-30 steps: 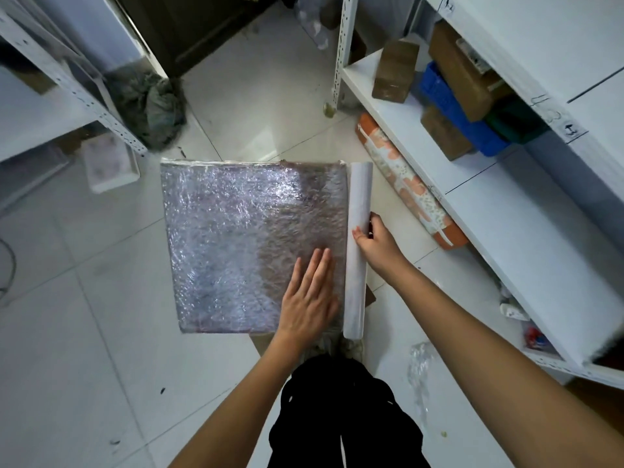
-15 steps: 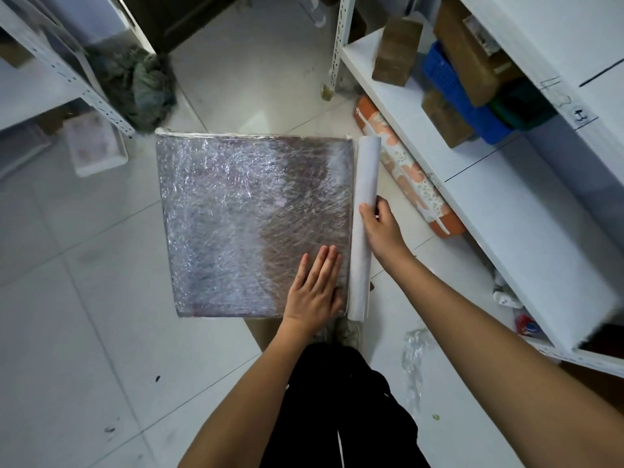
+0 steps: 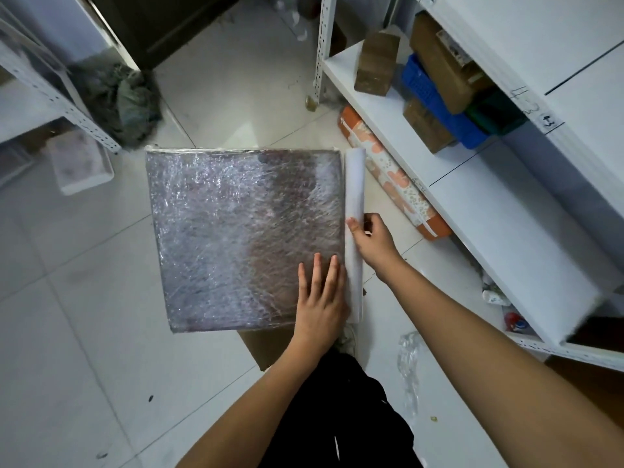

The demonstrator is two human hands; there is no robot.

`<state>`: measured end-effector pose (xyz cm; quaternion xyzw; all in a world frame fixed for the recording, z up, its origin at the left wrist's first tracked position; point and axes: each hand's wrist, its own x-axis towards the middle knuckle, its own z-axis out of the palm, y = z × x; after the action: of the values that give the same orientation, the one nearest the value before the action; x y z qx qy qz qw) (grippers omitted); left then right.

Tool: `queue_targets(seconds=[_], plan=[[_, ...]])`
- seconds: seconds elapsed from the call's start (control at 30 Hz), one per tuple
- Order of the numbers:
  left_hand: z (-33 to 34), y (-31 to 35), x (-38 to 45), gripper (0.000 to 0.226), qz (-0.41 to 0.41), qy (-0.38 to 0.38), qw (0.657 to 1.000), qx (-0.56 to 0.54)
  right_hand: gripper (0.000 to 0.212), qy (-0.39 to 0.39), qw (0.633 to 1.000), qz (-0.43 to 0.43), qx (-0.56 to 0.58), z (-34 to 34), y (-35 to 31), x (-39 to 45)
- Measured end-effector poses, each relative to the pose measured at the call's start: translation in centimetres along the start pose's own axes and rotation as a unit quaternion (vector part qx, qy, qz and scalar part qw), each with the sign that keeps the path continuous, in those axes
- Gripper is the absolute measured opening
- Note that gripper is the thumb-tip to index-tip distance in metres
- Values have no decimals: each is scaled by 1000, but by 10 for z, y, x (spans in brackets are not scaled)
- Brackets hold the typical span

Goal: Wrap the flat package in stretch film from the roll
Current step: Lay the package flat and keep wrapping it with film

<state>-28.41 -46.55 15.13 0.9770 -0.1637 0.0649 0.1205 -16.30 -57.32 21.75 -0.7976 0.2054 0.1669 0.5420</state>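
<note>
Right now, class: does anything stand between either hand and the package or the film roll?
Nothing visible does. The left hand lies flat on the wrapped package, and the right hand grips the film roll at its right edge.

The flat package (image 3: 243, 238) is skinned in clear stretch film, glossy and finely wrinkled, catching silvery glints over a dark surface beneath. The roll (image 3: 354, 211) beside it looks matt white and smooth, like paper or frosted plastic. The floor (image 3: 77, 332) is pale glazed tile, shiny with soft reflections. The shelf (image 3: 489, 211) boards are smooth matt white, on perforated white metal uprights. On it stand rough brown cardboard boxes (image 3: 374, 62) and a blue plastic crate (image 3: 435, 103). A crumpled grey-green cloth (image 3: 128, 103) lies on the floor.
</note>
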Motion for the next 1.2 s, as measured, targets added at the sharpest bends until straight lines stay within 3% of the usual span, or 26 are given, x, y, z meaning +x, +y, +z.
queue_targets(seconds=[0.07, 0.17, 0.23, 0.33, 0.53, 0.73, 1.0, 1.2], plan=[[-15, 0, 9, 65, -111, 2, 994, -4, 33, -25, 1000, 8, -14, 2, -5, 3], [-46, -6, 39, 84, -331, -73, 940, -42, 32, -37, 998, 46, 34, 8, -10, 4], [-60, -7, 59, 101, -390, -124, 911, -53, 27, -28, 994, 72, 82, 10, -10, 6], [-71, -4, 80, 107, -413, -195, 887, -66, 27, -35, 987, 94, 125, 8, -12, 14], [-74, -4, 96, 106, -432, -230, 869, -77, 38, -111, 981, 111, 113, 4, -17, 29], [-79, 0, 135, 94, -500, -233, 830, -83, 14, -198, 962, 136, 132, -7, -31, 42], [-79, 4, 163, 109, -555, -190, 803, -102, 11, -279, 942, 145, 116, -27, -50, 67], [-80, 2, 173, 107, -581, -174, 787, -110, 4, -308, 935, 128, 120, -29, -59, 81]])
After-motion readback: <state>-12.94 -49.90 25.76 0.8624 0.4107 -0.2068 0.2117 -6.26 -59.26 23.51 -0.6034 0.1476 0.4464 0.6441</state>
